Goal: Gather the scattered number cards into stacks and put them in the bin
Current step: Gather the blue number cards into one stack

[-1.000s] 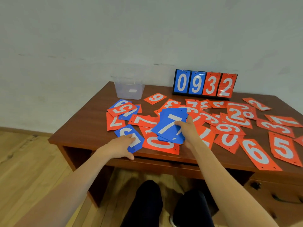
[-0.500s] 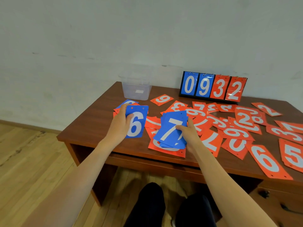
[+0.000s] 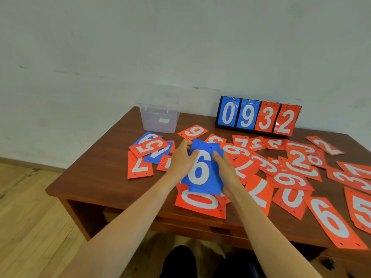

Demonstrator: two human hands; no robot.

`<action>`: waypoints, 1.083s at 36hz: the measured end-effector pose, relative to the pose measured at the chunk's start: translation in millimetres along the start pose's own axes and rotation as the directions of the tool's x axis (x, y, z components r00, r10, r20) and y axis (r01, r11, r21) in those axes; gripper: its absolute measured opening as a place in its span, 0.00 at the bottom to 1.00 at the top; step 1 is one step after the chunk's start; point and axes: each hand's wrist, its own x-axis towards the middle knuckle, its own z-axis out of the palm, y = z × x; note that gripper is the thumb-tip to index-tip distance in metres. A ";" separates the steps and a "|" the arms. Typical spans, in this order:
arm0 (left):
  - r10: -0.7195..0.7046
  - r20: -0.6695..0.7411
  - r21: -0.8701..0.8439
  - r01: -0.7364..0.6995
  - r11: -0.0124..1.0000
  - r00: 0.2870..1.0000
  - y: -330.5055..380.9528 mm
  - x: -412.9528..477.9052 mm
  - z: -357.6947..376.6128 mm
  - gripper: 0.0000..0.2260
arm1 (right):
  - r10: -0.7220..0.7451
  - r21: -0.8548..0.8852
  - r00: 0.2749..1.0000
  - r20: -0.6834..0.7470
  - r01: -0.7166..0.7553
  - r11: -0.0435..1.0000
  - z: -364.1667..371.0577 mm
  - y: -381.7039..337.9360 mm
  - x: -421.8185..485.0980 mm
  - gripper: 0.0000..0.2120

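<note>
Blue stack (image 3: pixel 202 171), "6" uppermost, gripped at left edge by left hand (image 3: pixel 180 161) and at right edge by right hand (image 3: pixel 226 169), over red "0" card (image 3: pixel 200 203) near tabletop (image 3: pixel 96 177) front. Red cards (image 3: pixel 299 159) scattered mostly to right. Clear bin (image 3: pixel 158 119) placed rear left; scoreboard (image 3: pixel 257 117) reading 0932 set rear centre.

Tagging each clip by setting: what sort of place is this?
Probably a plain indoor room, perhaps an office or activity room: a wooden desk stands against a bare white wall on a wood plank floor, with a flip scoreboard on it.
</note>
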 end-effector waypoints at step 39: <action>-0.471 -0.154 0.678 0.439 0.589 0.869 -97.5 123.8 -99.0 0.39 | 0.065 -0.149 0.996 -0.063 -0.073 0.986 21.1 6.0 81.0 0.24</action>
